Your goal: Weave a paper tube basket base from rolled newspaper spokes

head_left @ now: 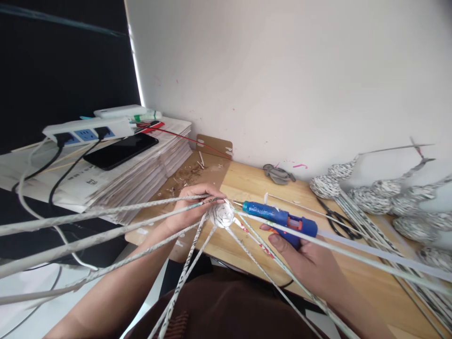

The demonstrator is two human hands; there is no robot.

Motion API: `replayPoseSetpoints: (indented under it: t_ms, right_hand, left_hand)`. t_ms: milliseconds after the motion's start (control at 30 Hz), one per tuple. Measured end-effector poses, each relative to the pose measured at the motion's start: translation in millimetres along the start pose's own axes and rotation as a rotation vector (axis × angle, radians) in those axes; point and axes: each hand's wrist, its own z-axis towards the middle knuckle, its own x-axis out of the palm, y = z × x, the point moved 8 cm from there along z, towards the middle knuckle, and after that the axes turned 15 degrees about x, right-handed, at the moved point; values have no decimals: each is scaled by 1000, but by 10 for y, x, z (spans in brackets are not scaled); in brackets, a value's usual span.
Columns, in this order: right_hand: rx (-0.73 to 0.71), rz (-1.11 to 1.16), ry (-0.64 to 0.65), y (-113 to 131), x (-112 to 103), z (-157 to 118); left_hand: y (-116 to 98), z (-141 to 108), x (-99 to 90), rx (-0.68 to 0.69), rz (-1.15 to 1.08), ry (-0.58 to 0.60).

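A small woven ball of rolled paper (221,214) sits at the centre, with long paper rods spreading from it to both sides and toward me. My left hand (189,207) is closed on the ball's left side, its fingertips pinching the rods where they meet the weave. In my right hand (300,249) is a blue glue gun (266,214), gripped by its handle and pointing left. The gun's metal nozzle is at the upper right edge of the ball. A whitish glue stick (339,240) runs out of the gun's back end.
Black scissors (339,221) and a bundle of paper rods (374,230) lie right, near woven gourd shapes (365,200) by the wall. A grey cloth (278,174) lies behind. At left, a paper stack (165,160) holds a power strip (88,132) and phone (122,150).
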Motion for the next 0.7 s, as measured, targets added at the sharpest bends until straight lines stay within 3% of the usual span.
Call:
replayPoseSetpoints:
  t_ms: [400,700]
  right_hand:
    - [-75,-70,49,-15,39,-40]
    - [-197,-211,42,242,-1,-55]
  left_hand:
    - [-34,4,-4,-8,15,-14]
    - [26,-27,-11,-27,81,22]
